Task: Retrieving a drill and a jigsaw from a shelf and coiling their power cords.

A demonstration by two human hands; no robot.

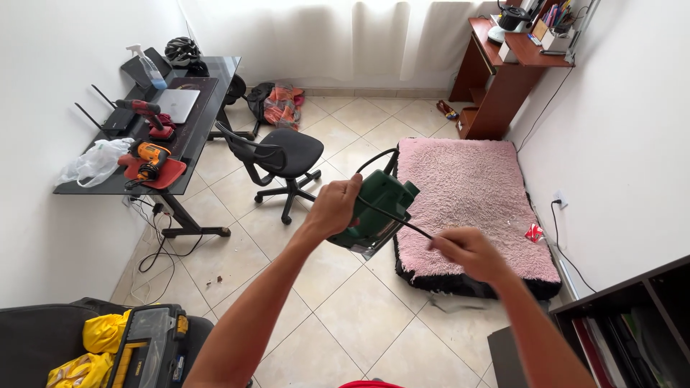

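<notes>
Tool in my left hand: green power tool, grip clenched on its body, held in the air above the tiled floor beside the pink rug's near corner. Right hand pinches its black cord; I'd keep that cord taut, clear of the body.

1. The left hand is covering the handle of the green power tool, hiding how the fingers are gripping it.
2. The right hand is blurring, so its pinch on the black cord is staying unclear.
3. The bottom edge is cutting off the black toolbox and a red object.
4. The desk items are showing too small to identify.
</notes>
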